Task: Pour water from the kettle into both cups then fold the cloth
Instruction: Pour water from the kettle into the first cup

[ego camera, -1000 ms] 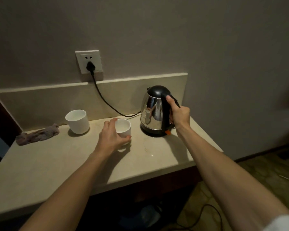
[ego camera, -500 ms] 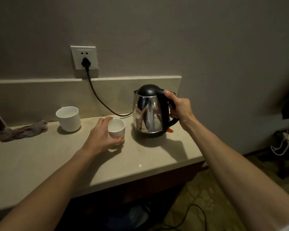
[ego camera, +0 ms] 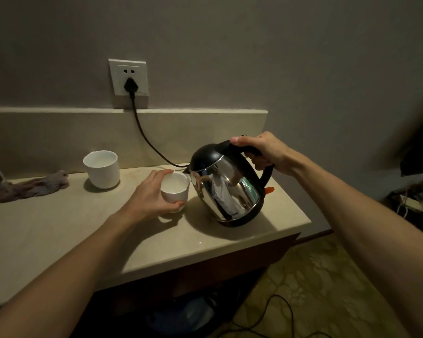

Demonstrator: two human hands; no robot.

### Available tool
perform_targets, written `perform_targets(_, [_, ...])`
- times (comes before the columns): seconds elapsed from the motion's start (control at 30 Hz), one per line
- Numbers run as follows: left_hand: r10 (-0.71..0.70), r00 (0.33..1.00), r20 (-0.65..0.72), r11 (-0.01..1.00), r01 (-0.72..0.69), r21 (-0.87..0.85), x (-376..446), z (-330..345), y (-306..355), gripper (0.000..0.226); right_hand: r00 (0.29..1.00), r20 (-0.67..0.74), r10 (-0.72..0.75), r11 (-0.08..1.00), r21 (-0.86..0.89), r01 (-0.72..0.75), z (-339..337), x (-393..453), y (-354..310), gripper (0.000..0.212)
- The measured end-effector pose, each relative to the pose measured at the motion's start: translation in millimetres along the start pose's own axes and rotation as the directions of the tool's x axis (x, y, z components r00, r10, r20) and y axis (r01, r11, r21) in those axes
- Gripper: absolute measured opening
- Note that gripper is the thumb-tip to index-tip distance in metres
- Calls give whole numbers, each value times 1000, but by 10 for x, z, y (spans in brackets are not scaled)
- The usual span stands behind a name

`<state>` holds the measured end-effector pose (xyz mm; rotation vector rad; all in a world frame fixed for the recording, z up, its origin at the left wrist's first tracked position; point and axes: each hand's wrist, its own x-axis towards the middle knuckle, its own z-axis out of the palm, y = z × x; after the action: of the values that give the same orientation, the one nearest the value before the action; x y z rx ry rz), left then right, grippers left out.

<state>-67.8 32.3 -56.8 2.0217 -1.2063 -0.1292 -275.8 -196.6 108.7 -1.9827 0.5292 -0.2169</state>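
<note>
Now, head view: your right hand [ego camera: 261,152] grips kettle [ego camera: 226,189] handle, spout tipped at near cup [ego camera: 175,190]; left hand [ego camera: 152,197] wraps that cup. Far cup [ego camera: 101,169] contents unclear. Cloth [ego camera: 29,186] unfolded, left on counter [ego camera: 83,230].

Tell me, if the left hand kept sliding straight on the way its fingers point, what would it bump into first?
The left hand already grips the small cup; pushed onward, the cup would probably meet the tilted kettle just beyond it, though depth is uncertain.
</note>
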Motion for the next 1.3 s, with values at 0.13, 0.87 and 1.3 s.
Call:
perform_targets(0.13, [10, 1000, 17, 1000, -10, -12, 13, -27, -23, 99, 1000, -2, 31, 997, -68, -31, -20, 33, -49, 50])
perform_targets(0.87, [78, 991, 110, 981, -96, 169, 18, -168, 22, 103, 993, 49, 103, 958, -272, -86, 42, 138, -320, 51])
perform_targets(1.3, [125, 986, 113, 957, -150, 247, 46, -227, 126, 96, 990, 76, 117, 919, -385, -79, 61, 227, -515, 49])
